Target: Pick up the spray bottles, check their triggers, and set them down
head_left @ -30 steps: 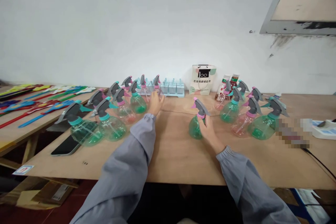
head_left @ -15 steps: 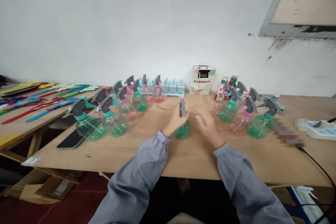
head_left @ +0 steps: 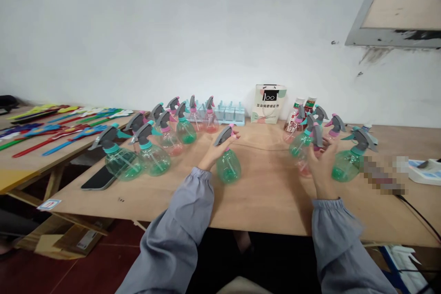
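My left hand [head_left: 214,150] is closed around the neck of a green spray bottle [head_left: 228,167] with a grey and pink spray head. That bottle is upright, at or just over the middle of the table. On the right, my right hand [head_left: 322,163] has its fingers curled around the neck of a pink spray bottle [head_left: 304,166], partly hidden behind the hand. Just right of it is a green spray bottle [head_left: 346,166] with a teal collar. Behind the right hand are more pink and green spray bottles.
Several green and pink spray bottles [head_left: 155,160] stand on the left beside a phone [head_left: 98,179]. At the back are an ice-pop mold [head_left: 229,114], a paper bag [head_left: 269,105] and two red-labelled bottles [head_left: 310,104]. Colourful hand-shaped sticks [head_left: 72,140] lie on the left table.
My right hand has moved right from the middle of the table to the pink spray bottle. In my left hand, the green bottle has shifted slightly left and its spray head has turned.
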Demonstrator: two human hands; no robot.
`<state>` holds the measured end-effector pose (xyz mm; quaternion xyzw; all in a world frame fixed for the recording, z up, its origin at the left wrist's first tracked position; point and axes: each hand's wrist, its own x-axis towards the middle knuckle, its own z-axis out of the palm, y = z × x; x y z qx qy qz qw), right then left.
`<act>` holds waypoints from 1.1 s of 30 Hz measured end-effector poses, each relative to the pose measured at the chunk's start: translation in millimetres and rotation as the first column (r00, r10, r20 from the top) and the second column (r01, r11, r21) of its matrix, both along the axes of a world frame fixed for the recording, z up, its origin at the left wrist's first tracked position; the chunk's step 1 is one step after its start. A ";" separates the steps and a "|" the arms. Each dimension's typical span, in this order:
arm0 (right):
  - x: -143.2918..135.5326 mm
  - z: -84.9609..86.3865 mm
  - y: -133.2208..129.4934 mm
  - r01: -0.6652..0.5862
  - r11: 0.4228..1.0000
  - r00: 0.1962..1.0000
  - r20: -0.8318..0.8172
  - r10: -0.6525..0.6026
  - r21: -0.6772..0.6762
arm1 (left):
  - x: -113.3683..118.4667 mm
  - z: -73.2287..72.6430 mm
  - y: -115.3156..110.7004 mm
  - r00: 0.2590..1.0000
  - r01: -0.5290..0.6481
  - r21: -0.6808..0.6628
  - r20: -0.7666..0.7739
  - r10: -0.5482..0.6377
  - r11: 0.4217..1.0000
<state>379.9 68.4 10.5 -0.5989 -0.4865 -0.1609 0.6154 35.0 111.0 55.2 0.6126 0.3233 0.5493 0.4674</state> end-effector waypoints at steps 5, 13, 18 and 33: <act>-64.2 -4.8 13.5 -0.304 0.953 0.952 -0.019 0.304 0.011 | -4.6 -2.9 8.6 0.965 0.171 -0.019 0.206 -0.164 0.985; -122.4 -8.0 36.1 -0.483 0.876 0.872 -0.082 0.483 0.024 | 0.7 -0.8 16.8 0.948 0.149 -0.032 0.290 -0.134 0.988; -123.6 -12.8 37.6 -0.470 0.882 0.879 -0.082 0.471 0.026 | 5.6 -1.7 18.1 0.956 0.148 -0.015 0.259 -0.139 0.989; -124.5 -19.0 37.7 -0.547 0.834 0.830 -0.078 0.552 0.075 | 10.9 -2.8 11.9 0.952 0.244 0.003 0.188 -0.240 0.970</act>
